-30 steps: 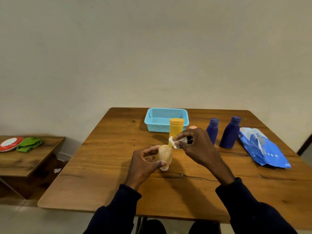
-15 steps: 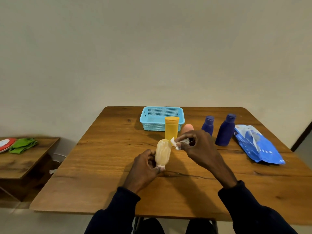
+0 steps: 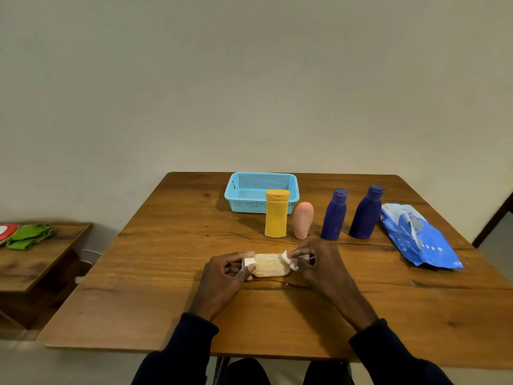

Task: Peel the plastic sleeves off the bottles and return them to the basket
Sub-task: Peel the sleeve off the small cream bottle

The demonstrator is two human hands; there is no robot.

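A small pale yellow bottle (image 3: pixel 268 264) lies sideways just above the wooden table (image 3: pixel 166 273), wrapped in a clear plastic sleeve. My left hand (image 3: pixel 223 276) grips its white cap end. My right hand (image 3: pixel 319 262) pinches a torn white flap of the sleeve (image 3: pixel 288 259) at the other end. Behind stand a yellow bottle (image 3: pixel 276 213), a pink bottle (image 3: pixel 303 219) and two dark blue bottles (image 3: pixel 334 215) (image 3: pixel 366 212). The light blue basket (image 3: pixel 236 194) sits at the far edge, and nothing shows in the part of it that I see.
A crumpled blue plastic bag (image 3: pixel 416 240) lies at the right of the table. A low side table (image 3: pixel 36 257) at the left carries a green cloth (image 3: pixel 29 236) and a red and white object (image 3: pixel 7 230).
The bottle went from upright to lying sideways and came lower and nearer to me. My left hand shifted to its cap end. My right hand kept pinching the sleeve flap.
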